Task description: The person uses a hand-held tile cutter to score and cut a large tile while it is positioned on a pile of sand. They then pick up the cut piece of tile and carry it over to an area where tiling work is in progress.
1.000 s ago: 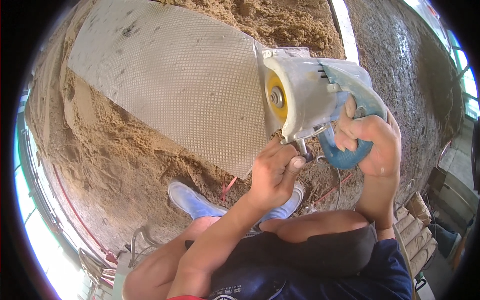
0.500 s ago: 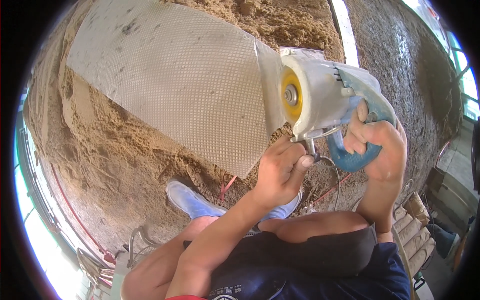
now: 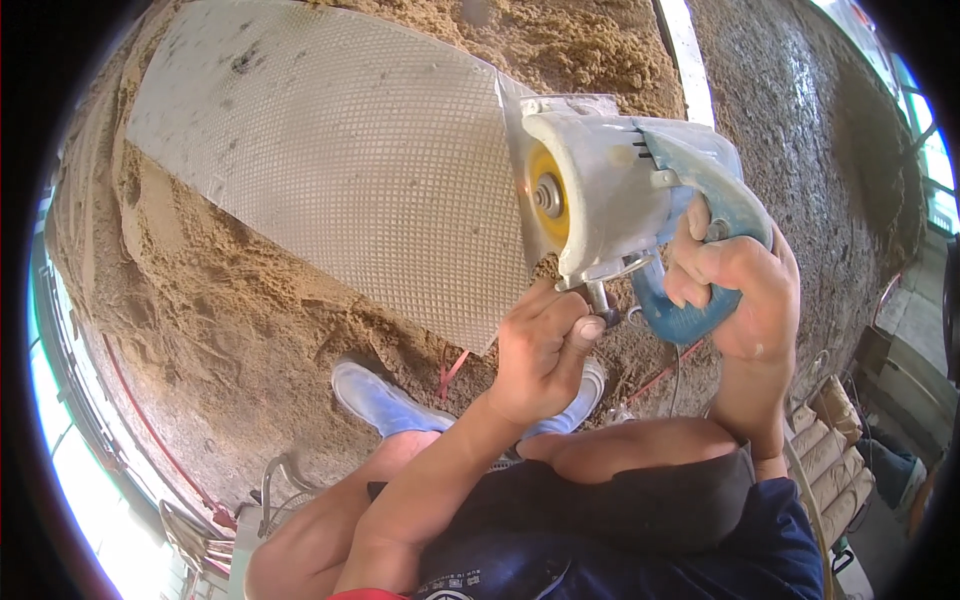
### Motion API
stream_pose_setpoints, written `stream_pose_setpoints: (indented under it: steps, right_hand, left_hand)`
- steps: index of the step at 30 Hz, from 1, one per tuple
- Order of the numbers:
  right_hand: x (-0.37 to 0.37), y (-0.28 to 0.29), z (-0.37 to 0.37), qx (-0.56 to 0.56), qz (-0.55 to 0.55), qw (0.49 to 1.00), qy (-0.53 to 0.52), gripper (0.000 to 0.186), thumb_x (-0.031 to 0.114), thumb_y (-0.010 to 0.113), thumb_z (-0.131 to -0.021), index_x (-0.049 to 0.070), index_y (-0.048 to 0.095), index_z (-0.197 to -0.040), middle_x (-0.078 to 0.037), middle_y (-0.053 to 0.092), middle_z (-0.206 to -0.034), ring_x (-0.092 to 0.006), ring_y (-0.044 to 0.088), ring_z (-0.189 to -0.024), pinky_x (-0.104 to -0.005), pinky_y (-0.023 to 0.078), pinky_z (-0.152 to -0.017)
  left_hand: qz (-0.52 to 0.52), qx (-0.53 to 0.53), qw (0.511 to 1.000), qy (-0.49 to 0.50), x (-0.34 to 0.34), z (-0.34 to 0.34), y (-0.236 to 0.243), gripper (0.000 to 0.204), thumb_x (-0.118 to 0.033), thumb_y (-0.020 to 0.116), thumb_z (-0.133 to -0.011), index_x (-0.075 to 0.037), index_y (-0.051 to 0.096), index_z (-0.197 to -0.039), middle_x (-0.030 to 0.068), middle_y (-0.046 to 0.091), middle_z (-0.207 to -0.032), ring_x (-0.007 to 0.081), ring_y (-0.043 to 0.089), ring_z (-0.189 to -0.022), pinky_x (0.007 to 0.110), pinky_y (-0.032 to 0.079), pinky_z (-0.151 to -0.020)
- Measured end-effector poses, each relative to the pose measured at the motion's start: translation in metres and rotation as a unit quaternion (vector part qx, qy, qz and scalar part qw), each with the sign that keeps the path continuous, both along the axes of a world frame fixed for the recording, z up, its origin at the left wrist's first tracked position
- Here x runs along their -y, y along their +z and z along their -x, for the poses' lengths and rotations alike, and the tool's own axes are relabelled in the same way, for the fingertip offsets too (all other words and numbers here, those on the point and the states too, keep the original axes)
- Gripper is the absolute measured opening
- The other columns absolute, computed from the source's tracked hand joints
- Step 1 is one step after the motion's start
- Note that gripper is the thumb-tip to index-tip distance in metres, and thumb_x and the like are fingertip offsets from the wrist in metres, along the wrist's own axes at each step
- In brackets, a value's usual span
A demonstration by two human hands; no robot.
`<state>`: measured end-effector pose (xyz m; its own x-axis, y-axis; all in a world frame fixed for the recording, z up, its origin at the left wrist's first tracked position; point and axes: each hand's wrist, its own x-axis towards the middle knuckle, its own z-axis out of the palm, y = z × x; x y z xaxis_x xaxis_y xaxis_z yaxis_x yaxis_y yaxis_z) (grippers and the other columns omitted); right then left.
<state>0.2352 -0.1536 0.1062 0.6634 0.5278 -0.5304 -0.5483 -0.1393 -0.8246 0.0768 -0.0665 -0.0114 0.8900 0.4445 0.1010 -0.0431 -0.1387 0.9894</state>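
My right hand [image 3: 725, 270] is wrapped around the blue handle of a hand-held circular saw [image 3: 615, 190] with a pale, dusty body. Its yellow-centred disc [image 3: 548, 196] faces left under the guard. At the saw's near side my left hand [image 3: 545, 345] is closed by a metal bracket with a dark knob, thumb against the knob; its fingertips are partly hidden. Under the saw lies a large pale tile [image 3: 350, 170], grid-patterned face up. A line runs across the tile beside the disc, cutting off a narrow strip at its right end.
Brown sand [image 3: 240, 260] lies beneath and around the tile. A white straight bar [image 3: 687, 60] runs beyond the saw. My shoes [image 3: 385, 400] stand just this side of the tile. A cord [image 3: 678, 375] hangs below the saw, and stacked beige packs [image 3: 830, 445] sit at the right.
The saw has shifted a little to the left over the tile, and both my hands have moved with it. The tile has hardly moved in view.
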Motion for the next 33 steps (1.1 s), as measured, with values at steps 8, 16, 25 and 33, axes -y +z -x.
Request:
stream_pose_setpoints:
  steps: [8, 16, 25, 33]
  right_hand:
    - [0.005, 0.005, 0.003, 0.015, 0.007, 0.998, -0.059, 0.023, 0.002, 0.056, -0.075, -0.003, 0.060, -0.097, -0.005, 0.054, -0.074, -0.0129, 0.047, -0.058, -0.0282, 0.040, -0.059]
    - [0.000, 0.000, 0.004, 0.004, 0.009, 1.000, 0.015, 0.024, 0.006, 0.058, -0.074, -0.003, 0.059, -0.096, -0.005, 0.054, -0.073, -0.0129, 0.048, -0.058, -0.0287, 0.040, -0.057]
    - [0.006, 0.004, 0.005, 0.008, 0.008, 0.999, -0.048, 0.021, 0.003, 0.056, -0.075, -0.002, 0.059, -0.095, -0.005, 0.054, -0.073, -0.0128, 0.047, -0.059, -0.0283, 0.040, -0.059]
    - [0.007, 0.004, 0.008, 0.000, 0.000, 1.000, -0.016, 0.022, 0.004, 0.057, -0.074, -0.002, 0.059, -0.095, -0.005, 0.054, -0.073, -0.0128, 0.047, -0.059, -0.0280, 0.040, -0.058]
  left_hand:
    - [0.030, 0.043, 0.999, 0.010, 0.006, -0.009, -0.003, 0.028, -0.019, 0.060, -0.095, -0.004, 0.052, -0.073, 0.0094, 0.050, -0.065, 0.0306, 0.045, -0.062, 0.040, 0.039, -0.060]
    - [0.011, 0.030, 0.999, 0.026, 0.005, 0.006, -0.004, 0.029, -0.019, 0.058, -0.096, -0.003, 0.052, -0.073, 0.0105, 0.050, -0.065, 0.0308, 0.044, -0.062, 0.041, 0.038, -0.057]
    - [0.023, 0.039, 0.999, 0.017, 0.008, -0.007, -0.002, 0.027, -0.018, 0.059, -0.095, -0.003, 0.052, -0.073, 0.0100, 0.050, -0.065, 0.0305, 0.045, -0.063, 0.041, 0.039, -0.060]
    - [-0.005, 0.033, 0.999, 0.011, 0.008, 0.003, -0.001, 0.027, -0.018, 0.059, -0.095, -0.004, 0.052, -0.073, 0.0099, 0.050, -0.065, 0.0303, 0.045, -0.062, 0.041, 0.038, -0.058]
